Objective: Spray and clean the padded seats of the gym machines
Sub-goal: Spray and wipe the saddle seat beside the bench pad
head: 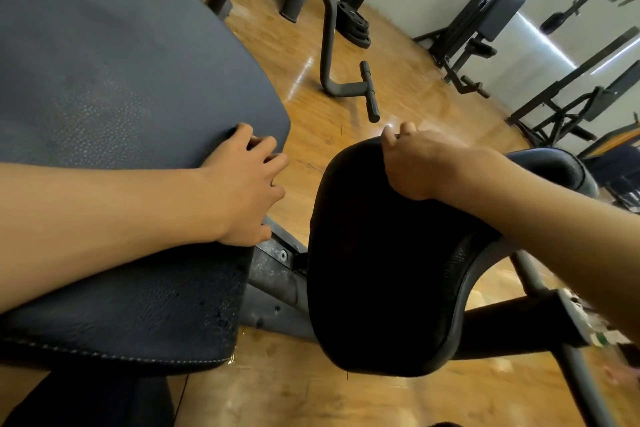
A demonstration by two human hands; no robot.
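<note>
A large dark grey padded bench pad (114, 55) fills the left of the head view, with wet droplets on its surface. My left hand (242, 184) rests on its right edge, fingers loosely curled over the rim and holding nothing. To the right stands a smaller black padded seat (377, 270) on a metal frame. My right hand (419, 163) grips the far top edge of this black seat, fingers curled over it. No spray bottle or cloth shows in either hand.
The metal frame (277, 281) joins the two pads low in the middle. Beyond, on the wooden floor (398, 87), stand another bench with a curved leg (329, 55), stacked weight plates (356, 24) and dark racks (481, 17) along the pale wall.
</note>
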